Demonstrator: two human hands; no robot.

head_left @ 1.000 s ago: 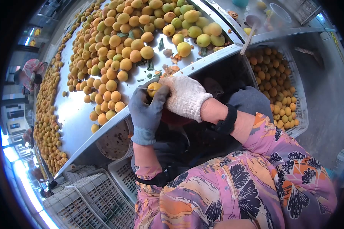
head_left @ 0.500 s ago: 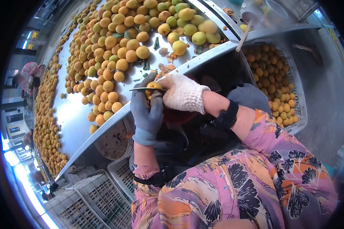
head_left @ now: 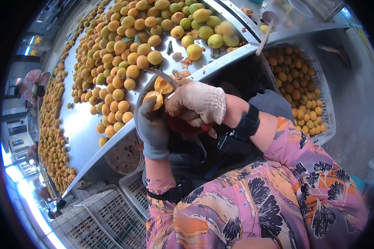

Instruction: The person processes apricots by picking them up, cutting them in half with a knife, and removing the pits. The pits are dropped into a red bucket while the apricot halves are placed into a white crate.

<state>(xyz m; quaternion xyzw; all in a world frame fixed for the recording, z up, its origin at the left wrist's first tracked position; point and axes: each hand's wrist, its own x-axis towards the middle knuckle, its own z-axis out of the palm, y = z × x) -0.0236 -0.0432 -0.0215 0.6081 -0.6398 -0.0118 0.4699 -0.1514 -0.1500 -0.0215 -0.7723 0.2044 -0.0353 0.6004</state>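
Note:
My left hand (head_left: 151, 128), in a grey coated glove, is closed around an apricot cut apart into two halves (head_left: 153, 99), their orange inner faces showing. My right hand (head_left: 197, 101), in a stained white knit glove, is closed on a knife (head_left: 164, 76); its curved blade points left, just above the halves. Under the right hand a small brown piece (head_left: 212, 133) shows, perhaps a pit. Behind both hands lies a heap of whole apricots (head_left: 120, 60) on a metal table (head_left: 81, 124).
A crate of apricots (head_left: 295, 87) stands at the right under the table. A white bucket (head_left: 124, 155) and plastic crates (head_left: 95, 220) are at lower left. A red container (head_left: 187, 124) sits below my hands. A ladle (head_left: 266, 31) lies at the upper right. Another person (head_left: 33, 85) is at far left.
The apricot has come apart into two halves in my left hand. The knife has swung from lying across the fruit to tilted above it, and my right hand has turned.

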